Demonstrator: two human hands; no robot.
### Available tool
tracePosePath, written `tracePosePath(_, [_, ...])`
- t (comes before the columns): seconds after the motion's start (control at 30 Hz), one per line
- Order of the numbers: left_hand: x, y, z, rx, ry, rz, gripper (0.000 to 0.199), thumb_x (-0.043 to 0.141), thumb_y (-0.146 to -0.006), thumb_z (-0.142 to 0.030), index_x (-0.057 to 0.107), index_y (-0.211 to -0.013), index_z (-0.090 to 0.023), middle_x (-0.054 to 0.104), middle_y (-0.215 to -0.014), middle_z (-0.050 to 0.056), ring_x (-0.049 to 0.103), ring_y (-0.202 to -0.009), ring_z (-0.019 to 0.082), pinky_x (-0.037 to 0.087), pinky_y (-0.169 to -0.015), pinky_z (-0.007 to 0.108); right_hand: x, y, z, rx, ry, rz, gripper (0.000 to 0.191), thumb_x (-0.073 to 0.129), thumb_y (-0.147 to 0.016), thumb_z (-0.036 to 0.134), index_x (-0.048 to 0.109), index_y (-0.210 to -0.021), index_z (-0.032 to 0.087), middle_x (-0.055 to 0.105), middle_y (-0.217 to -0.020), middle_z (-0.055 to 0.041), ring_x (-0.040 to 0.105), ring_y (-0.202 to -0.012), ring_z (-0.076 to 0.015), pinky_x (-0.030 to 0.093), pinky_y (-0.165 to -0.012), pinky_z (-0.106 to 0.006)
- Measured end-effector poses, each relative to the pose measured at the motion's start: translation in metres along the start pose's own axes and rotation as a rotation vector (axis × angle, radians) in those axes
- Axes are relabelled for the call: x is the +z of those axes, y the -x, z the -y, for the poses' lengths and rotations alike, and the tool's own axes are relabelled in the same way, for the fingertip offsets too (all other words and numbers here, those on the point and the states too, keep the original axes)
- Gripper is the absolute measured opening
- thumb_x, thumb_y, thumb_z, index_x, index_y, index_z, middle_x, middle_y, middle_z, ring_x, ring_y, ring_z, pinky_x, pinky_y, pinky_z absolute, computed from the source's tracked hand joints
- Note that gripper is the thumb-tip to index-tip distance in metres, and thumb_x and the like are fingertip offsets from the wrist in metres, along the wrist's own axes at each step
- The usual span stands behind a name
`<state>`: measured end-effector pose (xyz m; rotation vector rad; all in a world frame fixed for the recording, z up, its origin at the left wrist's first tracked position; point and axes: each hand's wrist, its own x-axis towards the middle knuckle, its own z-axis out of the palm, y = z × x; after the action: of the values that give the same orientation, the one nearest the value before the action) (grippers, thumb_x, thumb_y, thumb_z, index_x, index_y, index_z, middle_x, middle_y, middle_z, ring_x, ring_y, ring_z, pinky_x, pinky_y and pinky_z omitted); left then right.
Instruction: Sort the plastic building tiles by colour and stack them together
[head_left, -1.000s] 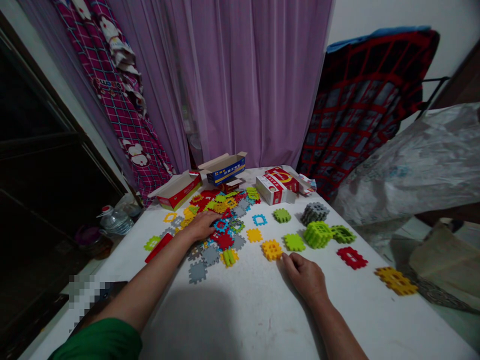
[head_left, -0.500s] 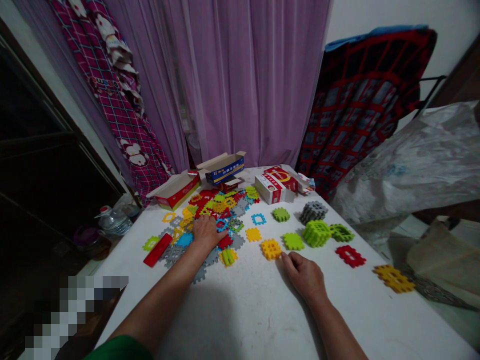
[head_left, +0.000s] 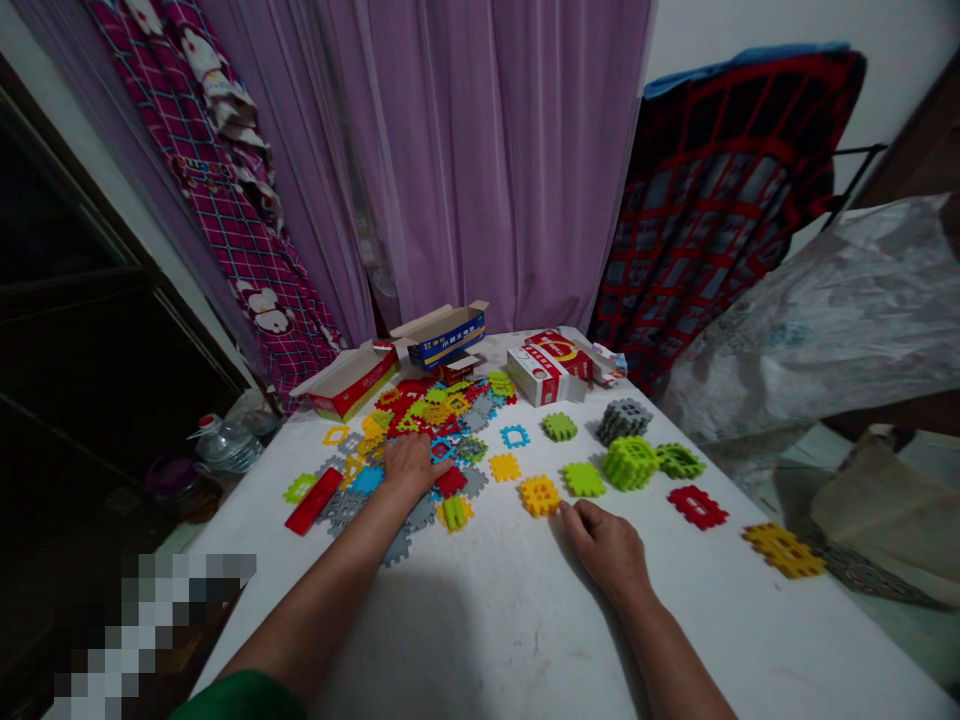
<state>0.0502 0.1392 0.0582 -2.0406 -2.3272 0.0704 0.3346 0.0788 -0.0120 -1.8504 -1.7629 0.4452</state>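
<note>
Plastic pieces point(head_left: 457, 405) with notched edges lay in a loose, many-coloured heap at the centre-left of the frame. You had the white tabletop point(head_left: 510, 620) stretching between your forearms at lower centre, with its right edge slanting down to the lower right corner. Along the far edge stood a red box point(head_left: 360, 388), a blue box point(head_left: 450, 342) and a red-and-white box point(head_left: 547, 372), closing off the side beneath the curtain point(head_left: 502, 180). A mustard piece point(head_left: 784, 551) lay close to the right edge, with a red piece point(head_left: 698, 507) further in; a green stack point(head_left: 630, 463) and a grey stack point(head_left: 624, 421) sat right of centre.

Your left forearm reached up from the lower left, past the red strip point(head_left: 313, 501), and your left hand point(head_left: 409, 462) rested palm down over the heap's near part. Your right forearm rose from the bottom right, and your right hand point(head_left: 606, 545) lay on its side, low and right of centre.

Your left thumb stood out from the other fingers, the hand spread; the underside of its palm was hidden. Your right fingers were curled in, the thumb tip at the rim of the yellow stack point(head_left: 540, 495); you could not tell whether it pinched that rim or only met it.
</note>
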Motion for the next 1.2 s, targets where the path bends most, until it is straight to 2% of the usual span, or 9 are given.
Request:
tracePosePath(0.1, [-0.002, -0.004, -0.002, 0.009, -0.009, 0.003, 0.044, 0.058, -0.083, -0.052, 0.065, -0.109, -0.017, 0.069, -0.115, 0.017, 0.06, -0.115, 0.033, 0.042, -0.097, 0.044, -0.001, 0.0, 0.001, 0.004, 0.004, 0.009, 0.047, 0.036, -0.085, 0.058, 0.051, -0.057, 0.023, 0.055, -0.052, -0.0015, 0.052, -0.055, -0.0153, 0.027, -0.055, -0.026])
tracePosePath(0.23, [-0.009, -0.009, 0.005, 0.123, -0.016, 0.014, 0.041, 0.059, -0.084, -0.045, 0.066, -0.112, -0.016, 0.068, -0.117, 0.017, 0.06, -0.115, 0.033, 0.043, -0.099, 0.044, -0.002, 0.0, 0.002, 0.011, 0.008, 0.023, 0.048, 0.034, -0.085, 0.058, 0.052, -0.058, 0.023, 0.055, -0.052, -0.0015, 0.051, -0.055, -0.0154, 0.027, -0.055, -0.027])
tracePosePath(0.4, [-0.015, -0.022, 0.039, 0.392, 0.064, 0.077, 0.052, 0.065, -0.079, -0.031, 0.058, -0.13, -0.024, 0.059, -0.137, 0.01, 0.052, -0.129, 0.026, 0.037, -0.109, 0.036, -0.002, -0.001, 0.002, 0.004, 0.014, 0.018, 0.047, 0.036, -0.086, 0.056, 0.054, -0.058, 0.022, 0.055, -0.052, -0.0014, 0.051, -0.054, -0.0148, 0.027, -0.055, -0.026])
tracePosePath(0.57, [-0.008, -0.031, 0.066, 0.577, 0.131, 0.11, 0.062, 0.053, -0.08, -0.011, 0.048, -0.14, -0.02, 0.052, -0.146, 0.01, 0.046, -0.135, 0.021, 0.031, -0.116, 0.034, 0.002, -0.001, -0.002, 0.004, 0.014, 0.01, 0.047, 0.037, -0.087, 0.055, 0.057, -0.06, 0.022, 0.058, -0.055, -0.002, 0.053, -0.057, -0.0152, 0.027, -0.055, -0.026])
tracePosePath(0.67, [-0.003, -0.024, 0.066, 0.486, 0.159, 0.048, 0.06, 0.053, -0.08, -0.013, 0.049, -0.139, -0.02, 0.051, -0.146, 0.01, 0.046, -0.135, 0.022, 0.033, -0.114, 0.035, 0.004, -0.001, -0.005, 0.004, 0.012, 0.005, 0.048, 0.037, -0.088, 0.057, 0.057, -0.06, 0.022, 0.059, -0.056, -0.0019, 0.054, -0.059, -0.0156, 0.027, -0.056, -0.026])
tracePosePath(0.77, [-0.002, -0.009, 0.056, 0.27, 0.126, -0.027, 0.047, 0.058, -0.084, -0.035, 0.057, -0.128, -0.019, 0.06, -0.133, 0.012, 0.053, -0.125, 0.029, 0.039, -0.107, 0.041, 0.006, -0.001, -0.007, 0.003, 0.023, -0.003, 0.049, 0.037, -0.088, 0.058, 0.056, -0.06, 0.022, 0.059, -0.056, -0.0018, 0.054, -0.058, -0.0158, 0.026, -0.056, -0.026])
tracePosePath(0.87, [-0.002, 0.004, 0.044, 0.137, 0.061, -0.052, 0.05, 0.061, -0.081, -0.053, 0.061, -0.118, -0.019, 0.063, -0.123, 0.014, 0.054, -0.119, 0.033, 0.04, -0.102, 0.045, 0.006, -0.001, -0.007, -0.001, 0.022, -0.013, 0.049, 0.037, -0.088, 0.058, 0.057, -0.06, 0.022, 0.059, -0.055, -0.0017, 0.054, -0.058, -0.0158, 0.026, -0.056, -0.026])
tracePosePath(1.03, [-0.004, 0.008, 0.032, 0.096, -0.005, -0.03, 0.042, 0.063, -0.08, -0.044, 0.062, -0.113, -0.018, 0.064, -0.121, 0.014, 0.055, -0.118, 0.033, 0.04, -0.099, 0.044, 0.007, -0.001, -0.007, -0.002, 0.019, -0.018, 0.05, 0.037, -0.087, 0.059, 0.055, -0.059, 0.023, 0.057, -0.054, -0.0013, 0.052, -0.056, -0.0154, 0.027, -0.055, -0.026])
tracePosePath(1.2, [-0.01, 0.008, 0.034, 0.097, 0.018, 0.017, 0.039, 0.062, -0.081, -0.042, 0.062, -0.114, -0.02, 0.068, -0.119, 0.011, 0.058, -0.117, 0.031, 0.041, -0.098, 0.041, 0.004, -0.001, -0.004, 0.006, 0.011, -0.011, 0.049, 0.036, -0.086, 0.059, 0.054, -0.059, 0.023, 0.057, -0.053, -0.0014, 0.052, -0.056, -0.0151, 0.027, -0.055, -0.026])
